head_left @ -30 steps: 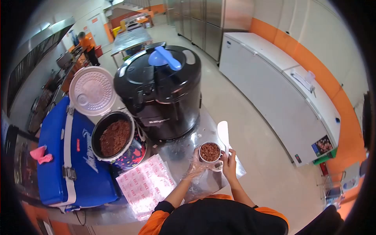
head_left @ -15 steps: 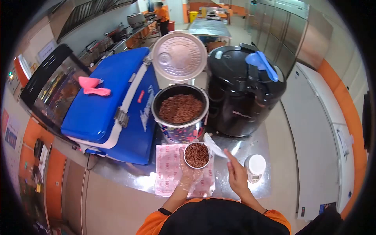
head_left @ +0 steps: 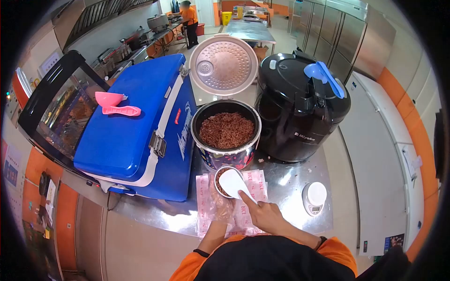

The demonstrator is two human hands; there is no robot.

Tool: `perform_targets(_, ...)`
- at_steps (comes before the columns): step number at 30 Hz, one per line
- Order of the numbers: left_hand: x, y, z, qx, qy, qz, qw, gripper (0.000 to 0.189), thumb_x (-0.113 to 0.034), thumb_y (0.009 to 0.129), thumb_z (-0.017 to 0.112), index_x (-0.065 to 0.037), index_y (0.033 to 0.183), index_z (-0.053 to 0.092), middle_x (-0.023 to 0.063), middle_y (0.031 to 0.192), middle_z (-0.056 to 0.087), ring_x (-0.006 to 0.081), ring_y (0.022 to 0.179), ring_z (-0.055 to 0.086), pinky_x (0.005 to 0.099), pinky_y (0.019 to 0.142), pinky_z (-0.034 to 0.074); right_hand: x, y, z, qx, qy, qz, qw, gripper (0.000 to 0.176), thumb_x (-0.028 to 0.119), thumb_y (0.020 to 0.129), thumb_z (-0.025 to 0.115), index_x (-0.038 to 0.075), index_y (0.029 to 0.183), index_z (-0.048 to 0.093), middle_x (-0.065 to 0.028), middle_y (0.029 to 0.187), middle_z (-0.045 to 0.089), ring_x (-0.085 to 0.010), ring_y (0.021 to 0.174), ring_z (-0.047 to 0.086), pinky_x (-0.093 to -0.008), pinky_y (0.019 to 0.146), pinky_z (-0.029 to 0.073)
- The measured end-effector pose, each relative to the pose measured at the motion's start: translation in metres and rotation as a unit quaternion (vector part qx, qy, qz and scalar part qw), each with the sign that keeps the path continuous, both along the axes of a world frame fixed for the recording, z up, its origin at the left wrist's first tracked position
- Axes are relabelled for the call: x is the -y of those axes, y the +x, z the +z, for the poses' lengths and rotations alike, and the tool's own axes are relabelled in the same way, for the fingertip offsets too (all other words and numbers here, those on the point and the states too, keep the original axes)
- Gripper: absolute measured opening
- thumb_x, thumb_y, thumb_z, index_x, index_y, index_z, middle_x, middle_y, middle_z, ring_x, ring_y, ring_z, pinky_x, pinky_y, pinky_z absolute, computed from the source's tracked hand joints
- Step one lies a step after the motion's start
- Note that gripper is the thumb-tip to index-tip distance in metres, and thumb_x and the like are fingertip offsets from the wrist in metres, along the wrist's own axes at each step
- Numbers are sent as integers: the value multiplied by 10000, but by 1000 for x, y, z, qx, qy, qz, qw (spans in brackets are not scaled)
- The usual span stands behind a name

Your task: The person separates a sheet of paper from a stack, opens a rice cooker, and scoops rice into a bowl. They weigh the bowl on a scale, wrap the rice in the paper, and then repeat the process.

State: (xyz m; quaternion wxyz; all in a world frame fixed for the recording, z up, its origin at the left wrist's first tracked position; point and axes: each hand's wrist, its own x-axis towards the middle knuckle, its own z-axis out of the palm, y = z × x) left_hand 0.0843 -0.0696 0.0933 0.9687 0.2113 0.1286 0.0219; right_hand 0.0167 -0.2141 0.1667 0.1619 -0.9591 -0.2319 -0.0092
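Covering much of cup mouth, head view: 1 white paddle (head_left: 230, 181), blade over cup; contact w/ rim: can't tell. Long axis runs diag., blade far-L, handle near-R toward R hand (head_left: 265, 214).

R hand: bare, fingers pinching paddle handle, index laid along it; cup lies just beyond fingertips, fwd & to L.

L hand (head_left: 220, 208): clear plastic glove, fingers wrapped abt. cup (head_left: 217, 186); some tips hidden. Qty 1 cup, pale rim, part-filled w/ red-brown grain showing at L of blade. Cup is above printed paper sheets (head_left: 255, 183), on near side of floral pot (head_left: 225, 159), lid up, pot mouth open, more red-brown grain (head_left: 227, 130) inside. L hand & cup nearer pot than R hand; pot straight fwd of cup.

Adj. items: white scale (head_left: 315, 199) on metal counter (head_left: 295, 180), well R of both hands; black cooker (head_left: 300, 124), R of pot, blue scoop (head_left: 324, 78) on top; blue cooler (head_left: 129, 122), L of pot, pink scoop (head_left: 117, 104) on its lid. Bkgd.: 1 person (head_left: 190, 23), orange top, far end, apart.
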Motion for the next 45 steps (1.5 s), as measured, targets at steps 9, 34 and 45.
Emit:
perform_targets(9,-7,-3,14,-85,-4,-47,995,527,-548,891,415,-93,1076,608,85,983,666,246,877,643,422,788,533,27,35,24,-85,233,35,968,483,109,868,502,203,1341,463,-169,667,617,-322,525,604,-414,506,481)
perform_targets(34,-14,-17,15,-97,-18,41,994,535,-558,884,408,-104,1080,612,79,965,667,256,883,650,393,656,570,27,49,25,-163,124,120,971,443,241,909,508,336,1338,455,-189,628,587,-353,559,593,-470,547,472)
perform_targets(45,-46,-12,33,-80,-89,103,988,527,-564,842,473,-110,1078,602,65,1004,658,228,852,660,380,702,579,-20,58,52,17,43,176,983,343,269,894,520,183,1222,570,-124,678,635,-314,563,622,-436,512,502)
